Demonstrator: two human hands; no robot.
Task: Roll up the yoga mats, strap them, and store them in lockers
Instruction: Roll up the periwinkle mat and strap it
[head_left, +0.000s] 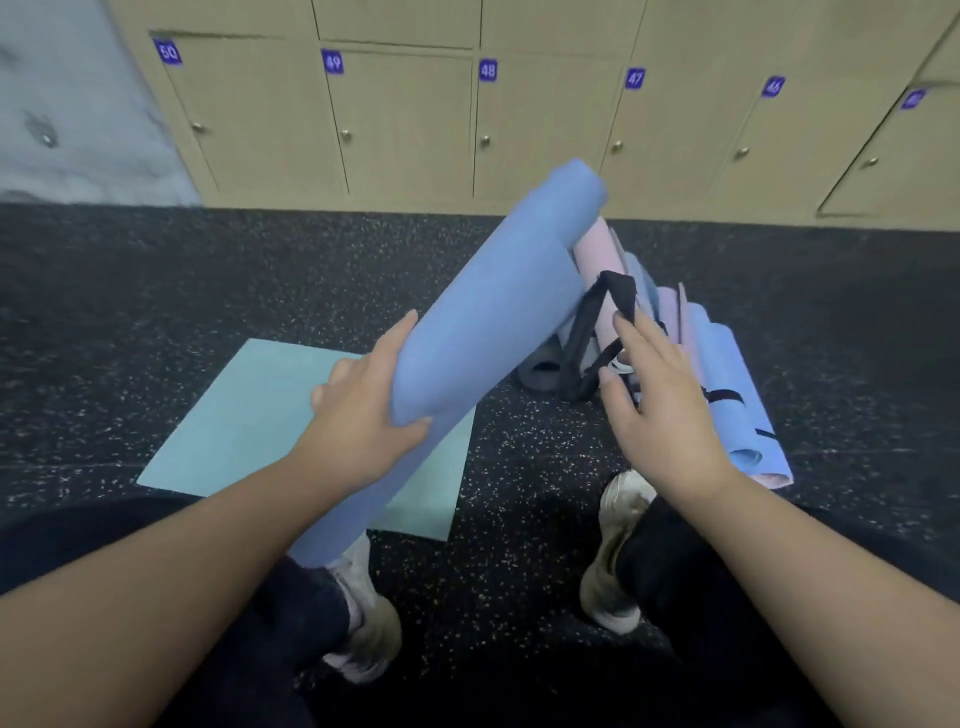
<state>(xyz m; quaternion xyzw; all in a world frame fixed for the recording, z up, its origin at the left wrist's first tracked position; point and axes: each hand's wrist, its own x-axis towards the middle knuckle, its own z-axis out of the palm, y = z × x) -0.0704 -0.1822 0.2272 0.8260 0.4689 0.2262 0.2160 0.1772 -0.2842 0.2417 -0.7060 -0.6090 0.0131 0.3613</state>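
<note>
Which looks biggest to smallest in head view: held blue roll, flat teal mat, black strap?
1. Blue roll and teal mat: similar, and the roll is nearer, so unranked.
2. Black strap, smallest.
</note>
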